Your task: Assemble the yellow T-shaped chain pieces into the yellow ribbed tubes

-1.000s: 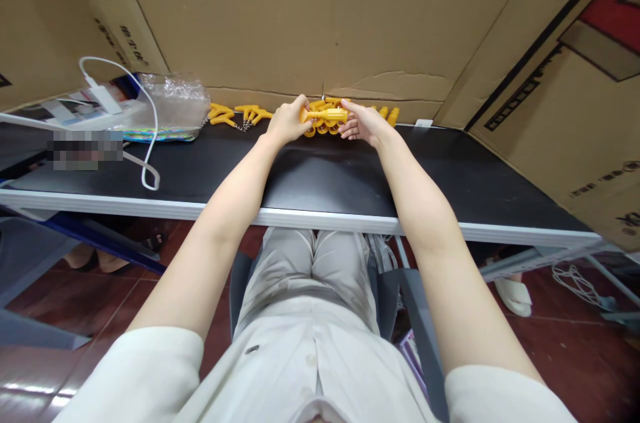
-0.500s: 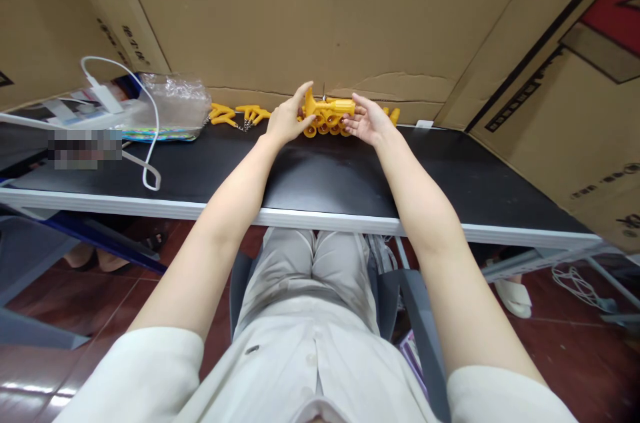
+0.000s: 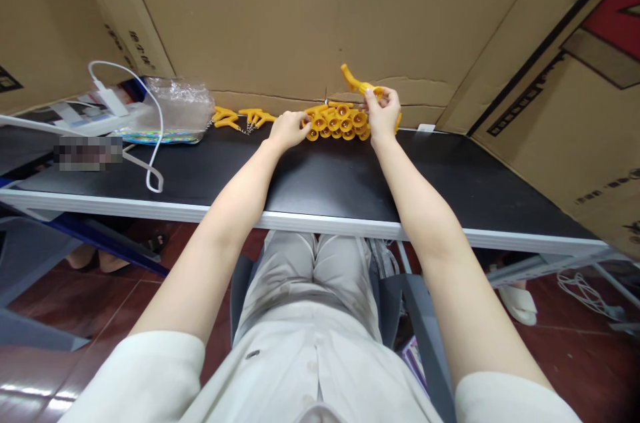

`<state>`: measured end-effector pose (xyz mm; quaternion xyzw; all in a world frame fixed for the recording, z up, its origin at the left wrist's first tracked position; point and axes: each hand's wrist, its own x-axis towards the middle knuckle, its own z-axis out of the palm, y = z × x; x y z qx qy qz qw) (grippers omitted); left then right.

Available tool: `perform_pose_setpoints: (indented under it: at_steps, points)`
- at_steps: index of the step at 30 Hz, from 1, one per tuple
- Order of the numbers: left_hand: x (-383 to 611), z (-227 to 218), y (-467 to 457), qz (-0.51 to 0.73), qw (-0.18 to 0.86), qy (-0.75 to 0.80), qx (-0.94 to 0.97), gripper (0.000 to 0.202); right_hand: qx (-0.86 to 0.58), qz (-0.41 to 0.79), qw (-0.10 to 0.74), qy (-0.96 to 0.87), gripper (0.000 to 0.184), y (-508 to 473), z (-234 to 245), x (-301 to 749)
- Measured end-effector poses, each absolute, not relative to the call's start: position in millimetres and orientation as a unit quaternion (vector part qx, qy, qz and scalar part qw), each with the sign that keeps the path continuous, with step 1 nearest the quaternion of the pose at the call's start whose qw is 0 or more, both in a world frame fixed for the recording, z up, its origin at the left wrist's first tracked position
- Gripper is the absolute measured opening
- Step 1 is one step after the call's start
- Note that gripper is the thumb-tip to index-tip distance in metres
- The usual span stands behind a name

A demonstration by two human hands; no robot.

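Raised above the pile, my right hand [image 3: 383, 117] is closed around the round cup end of a yellow corkscrew [image 3: 356, 84], its handle pointing up and left. Below it lies a stacked pile of yellow corkscrews [image 3: 345, 124], their round open ends facing me. At the pile's left end is my left hand [image 3: 289, 130], fingers curled and touching it; what they grip, if anything, is hidden. Left of that hand lie loose yellow handles with spiral metal screws [image 3: 256, 117], and more yellow handles [image 3: 226, 117] beside the plastic bag.
A clear plastic bag [image 3: 177, 106] and a white cable with plug [image 3: 111, 101] lie on the left of the black table [image 3: 330, 183]. Cardboard walls [image 3: 260, 23] close off the back and right. A small white piece [image 3: 426, 128] sits at the rear edge.
The corkscrew held level between both hands is now in my right hand alone, tilted and moved up and right. My left hand has let go of it and dropped to the pile.
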<state>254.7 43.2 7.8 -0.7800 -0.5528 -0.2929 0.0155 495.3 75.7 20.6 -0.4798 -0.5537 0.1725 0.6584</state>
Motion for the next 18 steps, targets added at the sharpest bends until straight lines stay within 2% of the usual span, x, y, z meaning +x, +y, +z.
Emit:
perform_pose_setpoints:
  at_steps: [3,5,13,18]
  points:
    - [257,12,36,-0.270,0.022,-0.561,-0.782,0.036,-0.502,-0.014,0.560,-0.659,0.055,80,20,489]
    - [259,13,34,-0.261,0.029,-0.564,-0.783,0.036,-0.520,-0.077,0.494,-0.693,0.050,77,23,480]
    - [260,14,31,-0.255,0.036,-0.564,-0.785,0.034,-0.572,-0.162,0.250,-0.764,0.046,67,32,436]
    - [262,14,31,-0.253,0.028,-0.568,-0.783,0.034,-0.624,-0.181,0.188,-0.737,0.047,70,24,417]
